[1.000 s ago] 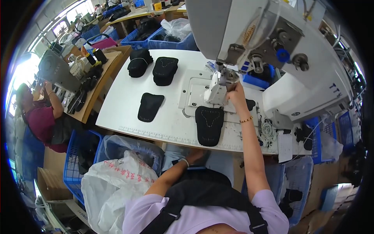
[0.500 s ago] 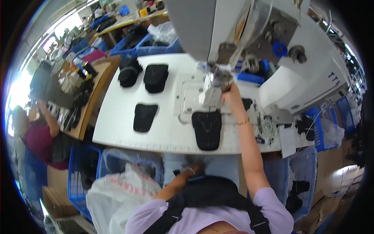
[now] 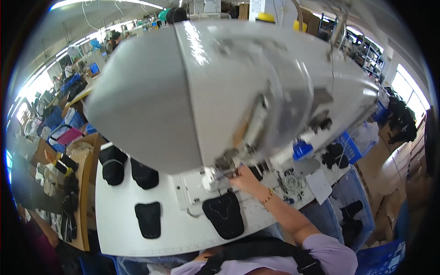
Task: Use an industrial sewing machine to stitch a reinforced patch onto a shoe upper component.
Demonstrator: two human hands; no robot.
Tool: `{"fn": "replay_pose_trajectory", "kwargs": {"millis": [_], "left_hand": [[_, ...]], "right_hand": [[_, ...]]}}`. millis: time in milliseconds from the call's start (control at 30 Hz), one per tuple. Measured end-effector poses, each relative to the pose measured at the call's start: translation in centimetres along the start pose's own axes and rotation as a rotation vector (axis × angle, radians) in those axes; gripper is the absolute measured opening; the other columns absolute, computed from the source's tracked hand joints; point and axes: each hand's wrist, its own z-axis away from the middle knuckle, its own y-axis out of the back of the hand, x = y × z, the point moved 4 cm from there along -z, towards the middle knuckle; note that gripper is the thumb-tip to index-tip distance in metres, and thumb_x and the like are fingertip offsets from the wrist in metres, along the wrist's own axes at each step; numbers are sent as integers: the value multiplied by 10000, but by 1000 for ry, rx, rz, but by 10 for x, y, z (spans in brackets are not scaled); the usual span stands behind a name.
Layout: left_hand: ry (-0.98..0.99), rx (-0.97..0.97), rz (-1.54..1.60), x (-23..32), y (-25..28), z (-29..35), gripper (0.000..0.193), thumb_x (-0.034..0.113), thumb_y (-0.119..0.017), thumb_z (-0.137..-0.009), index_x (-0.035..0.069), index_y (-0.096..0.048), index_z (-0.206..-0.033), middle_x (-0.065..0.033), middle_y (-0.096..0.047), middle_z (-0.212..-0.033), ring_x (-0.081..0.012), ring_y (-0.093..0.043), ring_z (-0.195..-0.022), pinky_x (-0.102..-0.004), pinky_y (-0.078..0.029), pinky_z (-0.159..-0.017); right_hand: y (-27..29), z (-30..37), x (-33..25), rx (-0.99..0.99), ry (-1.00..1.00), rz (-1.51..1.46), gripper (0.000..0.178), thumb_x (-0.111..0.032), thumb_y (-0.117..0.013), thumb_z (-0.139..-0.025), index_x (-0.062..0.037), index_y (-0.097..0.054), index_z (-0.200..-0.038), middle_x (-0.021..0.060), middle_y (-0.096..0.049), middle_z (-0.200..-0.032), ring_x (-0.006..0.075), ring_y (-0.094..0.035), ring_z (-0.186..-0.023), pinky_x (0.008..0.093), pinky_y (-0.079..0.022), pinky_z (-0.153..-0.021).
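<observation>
My right hand (image 3: 249, 181) reaches in beside the needle end of a large white sewing machine (image 3: 229, 87). Its fingers are bent together against the metal parts (image 3: 219, 175) there; what they pinch is too small to tell. Just below, on the table, lies a black padded fabric piece (image 3: 224, 214) with a light stitched line on it. A smaller black piece (image 3: 148, 220) lies flat to the left. My left hand is hidden below the table's front edge.
Behind the machine head, at the left, stand two stacks of black pieces, one banded (image 3: 113, 166) and one loose (image 3: 144, 174). Right of my hand are a tangle of pale cord (image 3: 288, 182) and a white sheet (image 3: 319, 185). A blue crate (image 3: 350, 147) stands further right.
The view has tilted up, so the machine head fills more of it and my left hand has dropped out of sight. My right hand stays at the needle end.
</observation>
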Motion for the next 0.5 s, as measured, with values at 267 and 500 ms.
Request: {"fn": "replay_pose_trajectory", "kwargs": {"millis": [267,500], "left_hand": [[301,33,206,30,-94,112,310,238,-516,-875,47,-652,-1076,-152,-653,-1088,-317,-611,-1023,-388,-463,-889],[359,122,245,66,-60,89,324,234,-533,-874,53,-643,-1119,-142,-644,-1131,-296,-600,-1064,-368,-454,-910]], "right_hand": [[57,89,-87,184,508,25,339,-8,-552,-850,22,-554,-1188,212,-602,-1165,293,-556,-1123,370,-445,-937],[337,234,-49,1605,901,55,239,-62,-446,-919,45,-577,-1087,153,-614,-1068,251,-594,-1006,374,-437,-953]]}}
